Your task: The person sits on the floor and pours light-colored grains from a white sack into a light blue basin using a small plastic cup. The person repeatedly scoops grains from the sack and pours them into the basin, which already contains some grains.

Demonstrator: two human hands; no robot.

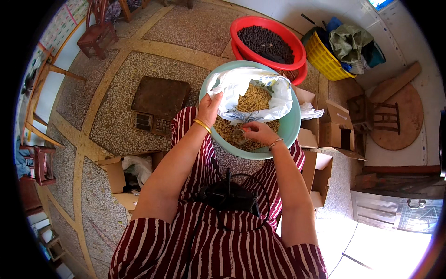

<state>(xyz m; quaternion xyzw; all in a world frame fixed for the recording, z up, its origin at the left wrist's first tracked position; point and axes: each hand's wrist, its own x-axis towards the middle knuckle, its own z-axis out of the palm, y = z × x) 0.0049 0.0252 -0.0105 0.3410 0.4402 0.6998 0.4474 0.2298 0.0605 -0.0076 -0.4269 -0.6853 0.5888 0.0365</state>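
A pale green basin (295, 128) sits in front of me at my knees and holds many small pale yellow kernels (222, 130). Inside it stands a white plastic bag (227, 104) with its mouth wide, more of the same kernels (254, 99) showing within. My left hand (208, 109) is closed on the left edge of the bag. Just below the bag's near side, my right hand (261, 133) grips a small clear cup (239, 136) low among the loose kernels. How full the cup is cannot be made out.
Beyond the basin are stacked red basins (299, 55) with dark round pieces in the upper one. A yellow basket (325, 58) stands behind. A scale (160, 100) lies left; cardboard boxes (338, 123) flank me, and a small chair (376, 114) is at right.
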